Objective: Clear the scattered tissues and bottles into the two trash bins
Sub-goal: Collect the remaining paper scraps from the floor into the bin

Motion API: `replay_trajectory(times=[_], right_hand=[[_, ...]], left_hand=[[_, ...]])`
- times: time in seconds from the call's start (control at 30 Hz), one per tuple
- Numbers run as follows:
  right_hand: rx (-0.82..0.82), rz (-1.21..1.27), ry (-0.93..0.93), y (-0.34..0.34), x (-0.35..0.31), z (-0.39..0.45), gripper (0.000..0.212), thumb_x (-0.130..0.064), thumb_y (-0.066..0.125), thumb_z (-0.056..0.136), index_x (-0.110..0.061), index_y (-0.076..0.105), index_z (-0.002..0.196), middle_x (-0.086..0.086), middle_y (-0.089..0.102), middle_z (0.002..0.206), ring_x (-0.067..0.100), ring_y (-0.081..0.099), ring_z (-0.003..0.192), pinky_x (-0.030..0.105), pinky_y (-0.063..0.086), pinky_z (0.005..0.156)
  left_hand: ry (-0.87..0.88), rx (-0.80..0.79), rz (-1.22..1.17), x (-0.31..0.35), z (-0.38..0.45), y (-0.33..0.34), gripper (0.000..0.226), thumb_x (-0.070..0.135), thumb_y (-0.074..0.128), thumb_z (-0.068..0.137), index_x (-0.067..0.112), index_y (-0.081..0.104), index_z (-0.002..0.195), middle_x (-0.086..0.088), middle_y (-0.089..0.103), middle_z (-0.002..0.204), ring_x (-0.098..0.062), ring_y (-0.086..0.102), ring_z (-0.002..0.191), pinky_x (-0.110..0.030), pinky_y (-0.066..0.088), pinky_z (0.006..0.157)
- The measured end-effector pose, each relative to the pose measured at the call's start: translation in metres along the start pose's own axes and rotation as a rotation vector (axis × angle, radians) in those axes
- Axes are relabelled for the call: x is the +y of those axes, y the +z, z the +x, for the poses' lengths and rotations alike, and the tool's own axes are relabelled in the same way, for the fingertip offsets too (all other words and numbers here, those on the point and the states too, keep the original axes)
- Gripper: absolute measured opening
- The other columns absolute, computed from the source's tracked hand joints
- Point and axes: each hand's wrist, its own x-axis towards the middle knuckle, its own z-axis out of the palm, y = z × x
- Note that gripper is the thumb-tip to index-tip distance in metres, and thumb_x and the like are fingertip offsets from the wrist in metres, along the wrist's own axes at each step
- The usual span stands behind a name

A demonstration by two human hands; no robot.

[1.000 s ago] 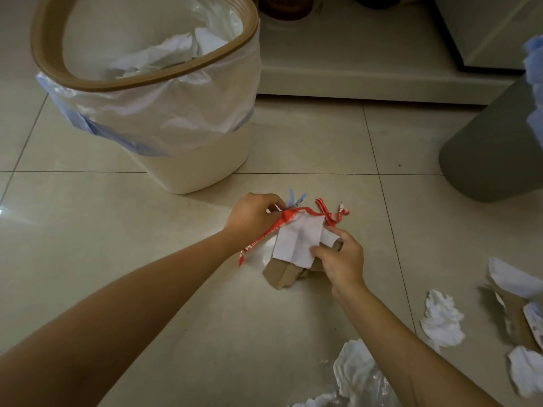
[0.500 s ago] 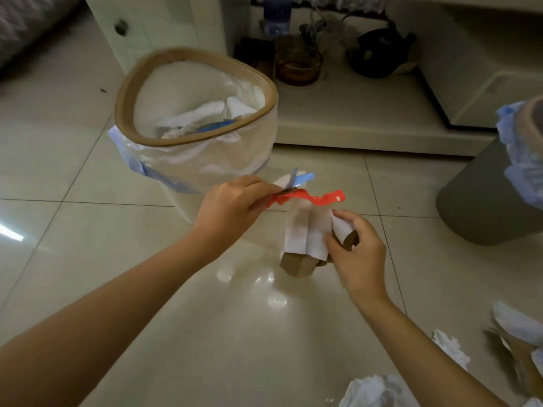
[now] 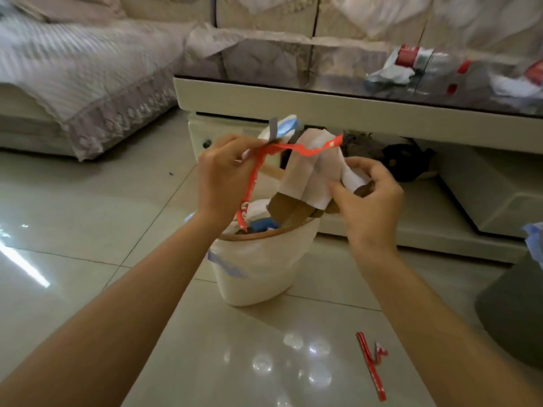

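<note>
My left hand (image 3: 224,174) is in the middle of the frame, fingers curled, pinching a red strip (image 3: 258,168). The strip is long and thin. One part runs sideways toward the right, and the other part hangs down toward the white bin (image 3: 264,268). A bit of blue and white wrapper (image 3: 283,127) sticks up from the same hand.

My right hand (image 3: 367,198) is just to the right, fingers bent, gripping a white tissue (image 3: 308,174) and brown cardboard (image 3: 289,211) together. The bundle slants from upper right to lower left, with its low end over the bin's open top.

Both arms reach up from the bottom corners and nearly meet above the bin.

I count one white bin below my hands, with trash inside. One grey bin (image 3: 511,315) sits at the right edge. One more red strip (image 3: 371,365) lies on the floor (image 3: 88,218) at lower right, pointing up and down. On the glass table (image 3: 352,107) at upper right, blurred litter (image 3: 411,66) lies; I cannot count it.
</note>
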Motion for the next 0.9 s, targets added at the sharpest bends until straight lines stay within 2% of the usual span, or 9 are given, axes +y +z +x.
replay_trajectory(times=[0.13, 0.27, 0.33, 0.4, 0.47, 0.57, 0.7, 0.8, 0.9], right_hand=[[-0.022, -0.018, 0.007, 0.046, -0.002, 0.022, 0.022, -0.020, 0.071, 0.083, -0.025, 0.061, 0.102, -0.002, 0.060, 0.105, 0.006, 0.057, 0.094, 0.012, 0.049, 0.069], [-0.120, -0.093, 0.075, 0.079, 0.018, 0.023, 0.025, -0.015, 0.067, 0.085, -0.025, 0.059, 0.106, -0.004, 0.057, 0.109, 0.007, 0.054, 0.095, 0.006, 0.041, 0.061], [-0.241, -0.132, 0.091, 0.085, 0.030, 0.019, 0.027, -0.014, 0.066, 0.085, -0.024, 0.060, 0.110, -0.007, 0.059, 0.107, 0.008, 0.055, 0.097, 0.010, 0.042, 0.068], [-0.333, -0.183, 0.065, 0.085, 0.040, 0.012, 0.029, -0.020, 0.066, 0.086, -0.024, 0.061, 0.114, -0.009, 0.061, 0.110, 0.008, 0.055, 0.105, 0.021, 0.049, 0.081], [-0.376, -0.277, -0.023, 0.080, 0.047, 0.004, 0.034, -0.023, 0.065, 0.085, -0.026, 0.061, 0.118, -0.008, 0.061, 0.119, 0.011, 0.050, 0.117, 0.029, 0.047, 0.091], [-0.422, -0.430, -0.207, 0.062, 0.049, -0.014, 0.035, -0.027, 0.063, 0.087, -0.024, 0.060, 0.122, -0.007, 0.057, 0.127, 0.012, 0.046, 0.122, 0.028, 0.047, 0.089], [-0.407, -0.611, -0.500, 0.022, 0.061, -0.040, 0.040, -0.025, 0.063, 0.087, -0.016, 0.059, 0.126, 0.000, 0.059, 0.127, 0.015, 0.051, 0.119, 0.028, 0.047, 0.094], [-0.433, -0.729, -0.561, -0.018, 0.081, -0.064, 0.044, -0.024, 0.063, 0.088, -0.013, 0.056, 0.130, 0.005, 0.058, 0.129, 0.017, 0.051, 0.120, 0.028, 0.041, 0.100], [-0.495, -0.874, -0.531, -0.067, 0.109, -0.093, 0.044, -0.023, 0.063, 0.086, -0.012, 0.057, 0.128, 0.009, 0.057, 0.129, 0.023, 0.053, 0.119, 0.035, 0.044, 0.099]], left_hand=[[-0.088, -0.118, 0.106, -0.030, 0.012, 0.007, 0.017, 0.020, 0.066, 0.087, 0.016, 0.074, 0.102, -0.002, 0.071, 0.095, -0.012, 0.062, 0.081, -0.027, 0.052, 0.072], [-0.122, -0.535, 0.342, -0.062, -0.001, 0.012, 0.028, 0.023, 0.056, 0.093, 0.026, 0.064, 0.120, 0.001, 0.067, 0.113, -0.016, 0.064, 0.096, -0.032, 0.054, 0.083], [-0.056, -0.645, 0.471, -0.071, -0.010, 0.010, 0.037, 0.023, 0.050, 0.096, 0.032, 0.053, 0.131, 0.005, 0.060, 0.129, -0.017, 0.061, 0.108, -0.032, 0.051, 0.089], [-0.009, -0.678, 0.507, -0.072, -0.017, 0.005, 0.040, 0.027, 0.048, 0.096, 0.034, 0.049, 0.135, 0.008, 0.054, 0.137, -0.017, 0.059, 0.113, -0.035, 0.052, 0.090], [0.007, -0.680, 0.494, -0.071, -0.023, 0.001, 0.040, 0.033, 0.048, 0.096, 0.033, 0.049, 0.136, 0.007, 0.054, 0.137, -0.018, 0.058, 0.114, -0.038, 0.053, 0.088], [0.043, -0.648, 0.439, -0.062, -0.034, 0.001, 0.038, 0.038, 0.047, 0.095, 0.030, 0.054, 0.131, 0.004, 0.059, 0.131, -0.019, 0.058, 0.113, -0.041, 0.053, 0.086], [0.164, -0.556, 0.336, -0.022, -0.065, 0.003, 0.034, 0.034, 0.056, 0.089, 0.022, 0.064, 0.120, 0.000, 0.066, 0.115, -0.021, 0.064, 0.099, -0.033, 0.051, 0.075], [0.293, -0.587, 0.275, 0.011, -0.102, 0.012, 0.034, 0.034, 0.056, 0.090, 0.021, 0.063, 0.121, 0.002, 0.065, 0.119, -0.018, 0.060, 0.107, -0.034, 0.047, 0.087], [0.369, -0.700, 0.243, 0.030, -0.145, 0.032, 0.036, 0.034, 0.056, 0.090, 0.021, 0.060, 0.124, 0.002, 0.061, 0.124, -0.017, 0.055, 0.115, -0.033, 0.036, 0.100]])
